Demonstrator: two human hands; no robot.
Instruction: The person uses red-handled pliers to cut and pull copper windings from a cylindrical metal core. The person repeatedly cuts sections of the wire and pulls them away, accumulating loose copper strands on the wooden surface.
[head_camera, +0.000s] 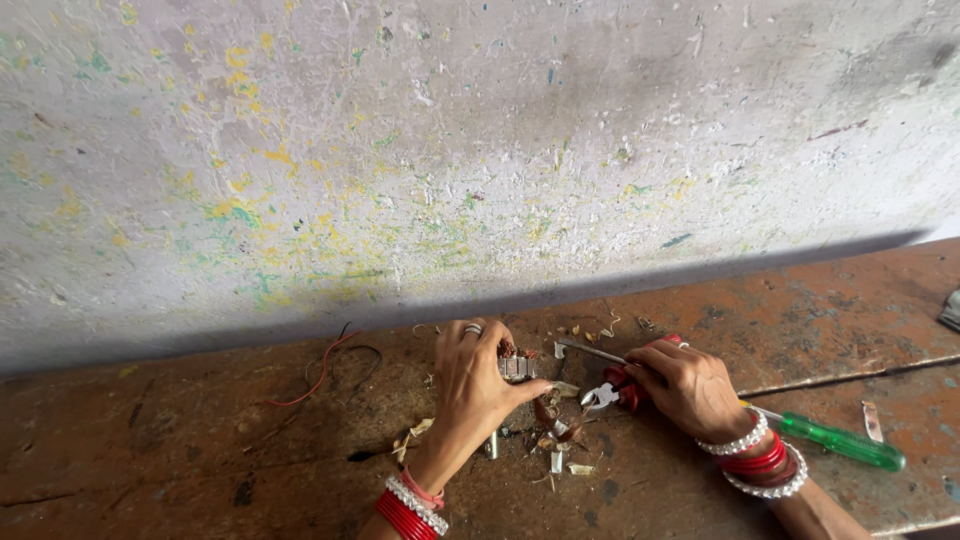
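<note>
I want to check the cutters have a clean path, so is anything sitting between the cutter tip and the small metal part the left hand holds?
Nothing visible blocks it. The right hand points the red-handled cutters at the metal part pinched by the left hand; only loose scraps lie on the bench below the gap.

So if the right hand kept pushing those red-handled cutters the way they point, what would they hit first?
Probably the small motor armature gripped by the left hand. The right hand aims the cutters leftward at it, though depth is unclear.
</note>
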